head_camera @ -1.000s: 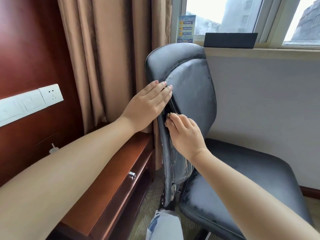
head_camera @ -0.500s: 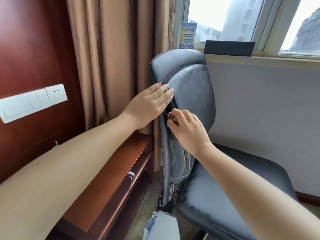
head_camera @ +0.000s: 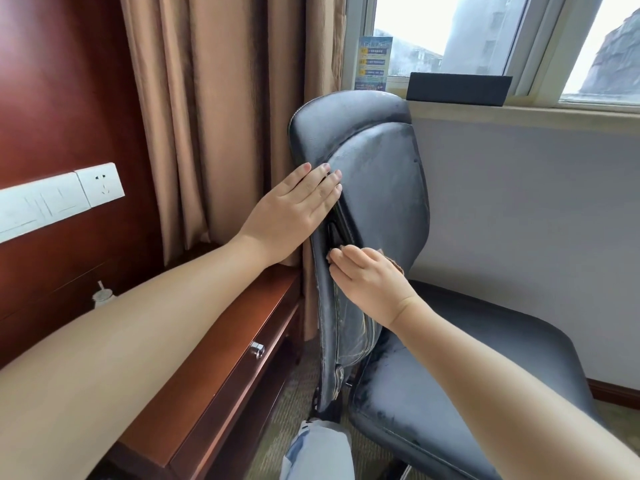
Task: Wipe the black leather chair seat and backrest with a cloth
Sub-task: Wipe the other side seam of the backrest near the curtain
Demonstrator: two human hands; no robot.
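Bare, sleeveless forearms; light blue jeans [head_camera: 317, 448] on one knee.

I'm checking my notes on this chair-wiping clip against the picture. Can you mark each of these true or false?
1. The left hand lies flat with straight fingers on the side of the backrest. True.
2. The right hand rests on the seat. False: it is at the backrest's edge, above the seat.
3. A brown cloth shows just past the right hand. True, only a small bit of it.
4. The black box sits on the desk. False: it is on the windowsill.
5. The curtain covers the whole window. False: it hangs left of the window.
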